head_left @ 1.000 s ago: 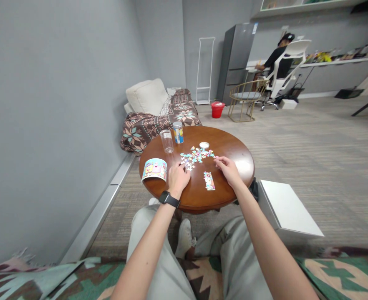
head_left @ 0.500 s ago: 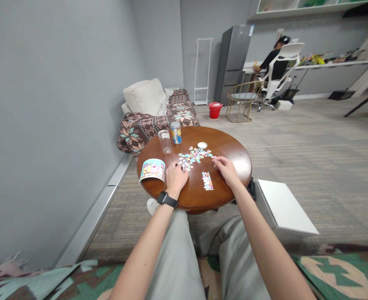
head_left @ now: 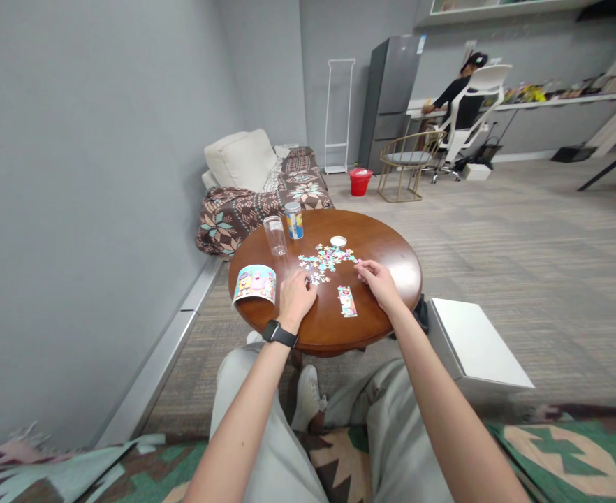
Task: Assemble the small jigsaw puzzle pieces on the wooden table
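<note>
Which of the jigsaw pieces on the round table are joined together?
Those in the oblong puzzle section, between the left hand and the right hand, nearer the person; the other jigsaw pieces lie scattered farther back.

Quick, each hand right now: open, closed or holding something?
Left hand: fingers bent beside the loose puzzle pieces; open or closed cannot be told.
Right hand: fingers bent by the pieces; whether holding one cannot be told.

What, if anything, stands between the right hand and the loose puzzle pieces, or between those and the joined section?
Nothing visible: the right hand is at the right edge of the loose pieces, and only tabletop shows between them and the joined section.
</note>
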